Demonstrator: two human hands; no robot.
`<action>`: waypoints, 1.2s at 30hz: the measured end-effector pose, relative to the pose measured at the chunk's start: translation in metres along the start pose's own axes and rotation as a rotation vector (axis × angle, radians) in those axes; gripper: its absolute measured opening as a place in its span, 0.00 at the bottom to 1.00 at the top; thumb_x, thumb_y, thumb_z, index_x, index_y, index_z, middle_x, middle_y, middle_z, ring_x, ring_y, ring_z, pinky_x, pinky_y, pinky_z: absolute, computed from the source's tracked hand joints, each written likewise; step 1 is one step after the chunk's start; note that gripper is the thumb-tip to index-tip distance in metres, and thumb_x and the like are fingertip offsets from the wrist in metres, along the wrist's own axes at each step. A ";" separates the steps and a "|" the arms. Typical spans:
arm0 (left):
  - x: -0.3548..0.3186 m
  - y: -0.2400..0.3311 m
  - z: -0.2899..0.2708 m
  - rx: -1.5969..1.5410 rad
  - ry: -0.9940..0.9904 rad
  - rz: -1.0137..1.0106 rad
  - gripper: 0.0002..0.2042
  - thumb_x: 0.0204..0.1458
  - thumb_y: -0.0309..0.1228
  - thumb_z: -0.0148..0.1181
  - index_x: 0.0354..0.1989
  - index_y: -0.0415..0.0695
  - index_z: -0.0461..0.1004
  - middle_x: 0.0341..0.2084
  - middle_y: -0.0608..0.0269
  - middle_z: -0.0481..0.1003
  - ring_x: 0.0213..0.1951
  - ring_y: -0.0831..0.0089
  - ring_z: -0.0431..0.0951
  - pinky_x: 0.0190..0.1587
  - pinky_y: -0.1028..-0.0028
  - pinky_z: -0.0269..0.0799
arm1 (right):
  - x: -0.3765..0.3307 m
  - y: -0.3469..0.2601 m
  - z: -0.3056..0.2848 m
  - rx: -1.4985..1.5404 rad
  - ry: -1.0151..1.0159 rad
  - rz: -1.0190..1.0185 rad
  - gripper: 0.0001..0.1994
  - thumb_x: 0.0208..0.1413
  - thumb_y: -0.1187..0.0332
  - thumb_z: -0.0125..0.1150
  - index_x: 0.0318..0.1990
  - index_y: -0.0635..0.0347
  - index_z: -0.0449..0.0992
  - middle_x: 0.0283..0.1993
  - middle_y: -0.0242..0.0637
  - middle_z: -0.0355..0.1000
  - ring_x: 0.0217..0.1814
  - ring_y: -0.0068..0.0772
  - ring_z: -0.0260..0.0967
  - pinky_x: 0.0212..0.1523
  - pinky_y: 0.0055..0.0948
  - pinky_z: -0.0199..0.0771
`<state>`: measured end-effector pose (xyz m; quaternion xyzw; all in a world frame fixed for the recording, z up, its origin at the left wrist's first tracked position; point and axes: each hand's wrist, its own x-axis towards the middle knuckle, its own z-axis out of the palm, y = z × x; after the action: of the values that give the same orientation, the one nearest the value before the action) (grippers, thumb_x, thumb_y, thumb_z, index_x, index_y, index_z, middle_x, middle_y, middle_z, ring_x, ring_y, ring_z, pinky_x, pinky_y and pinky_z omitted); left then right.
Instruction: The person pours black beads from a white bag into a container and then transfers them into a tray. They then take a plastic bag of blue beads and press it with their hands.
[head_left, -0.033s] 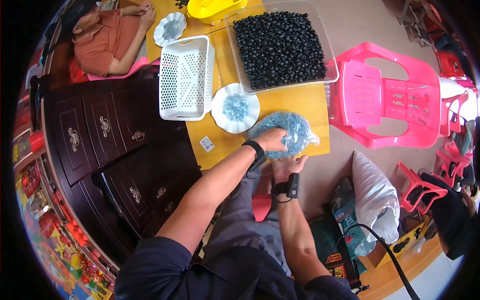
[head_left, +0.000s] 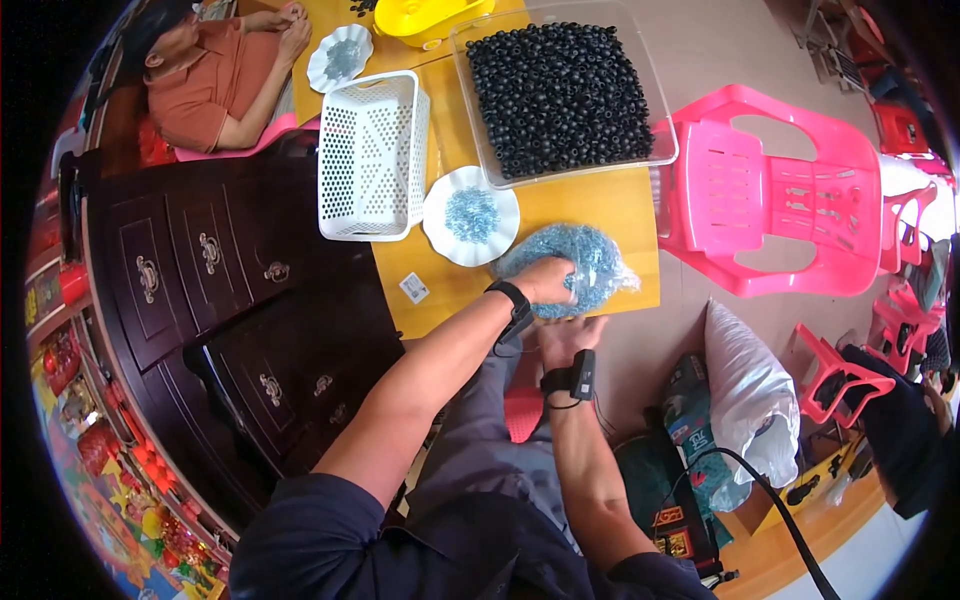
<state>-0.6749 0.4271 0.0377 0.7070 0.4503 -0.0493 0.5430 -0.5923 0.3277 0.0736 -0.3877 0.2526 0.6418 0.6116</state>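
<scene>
A clear plastic bag (head_left: pixel 590 262) full of small pale-blue pieces, too small to make out, lies at the near edge of the yellow table (head_left: pixel 455 292). My left hand (head_left: pixel 546 281) is closed on its near left side, fingers curled into the plastic. Just below the bag, by the table edge, is my right hand (head_left: pixel 568 340), its fingers apart and holding nothing; the fingertips are close to the bag's underside. A white scalloped plate (head_left: pixel 435 222) to the left of the bag bears a heap of similar blue pieces (head_left: pixel 471 215).
Behind the bag stands a clear tub (head_left: pixel 668 150) of black beads (head_left: pixel 560 100). A white perforated basket (head_left: pixel 372 160) is left of it. A pink chair (head_left: pixel 730 195) adjoins the table's right side; dark drawers (head_left: pixel 240 250) border the left. A person (head_left: pixel 215 85) sits at the far left.
My right hand has shifted slightly left and down, away from the bag. My left hand and the bag look almost the same.
</scene>
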 end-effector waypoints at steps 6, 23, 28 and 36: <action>0.004 0.011 -0.005 -0.004 -0.051 0.078 0.22 0.39 0.42 0.68 0.36 0.35 0.77 0.35 0.39 0.77 0.41 0.45 0.77 0.45 0.58 0.72 | 0.014 0.014 -0.017 0.417 0.211 0.359 0.35 0.63 0.39 0.38 0.66 0.59 0.57 0.66 0.46 0.59 0.68 0.50 0.56 0.66 0.53 0.56; -0.021 -0.015 -0.026 -0.525 -0.164 -0.068 0.18 0.45 0.31 0.66 0.45 0.38 0.77 0.36 0.57 0.80 0.39 0.72 0.78 0.45 0.70 0.72 | 0.004 0.006 0.032 0.333 0.452 0.286 0.33 0.65 0.49 0.42 0.71 0.54 0.43 0.73 0.41 0.50 0.73 0.44 0.48 0.72 0.44 0.45; -0.042 0.013 -0.055 -0.619 -0.119 -0.189 0.18 0.49 0.30 0.65 0.49 0.40 0.75 0.29 0.62 0.78 0.20 0.82 0.73 0.20 0.77 0.70 | 0.013 0.022 0.009 0.408 0.435 0.266 0.32 0.65 0.43 0.31 0.69 0.52 0.50 0.72 0.48 0.43 0.74 0.53 0.41 0.71 0.63 0.39; -0.068 -0.017 -0.045 -0.622 0.166 -0.178 0.18 0.47 0.28 0.64 0.47 0.35 0.75 0.23 0.62 0.78 0.19 0.76 0.75 0.22 0.75 0.72 | 0.025 0.049 0.007 0.419 0.331 0.269 0.28 0.66 0.45 0.34 0.61 0.57 0.59 0.58 0.45 0.63 0.59 0.44 0.60 0.57 0.42 0.64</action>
<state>-0.7457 0.4244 0.0820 0.4667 0.5467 0.1011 0.6878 -0.6410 0.3420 0.0503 -0.3151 0.5250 0.5791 0.5382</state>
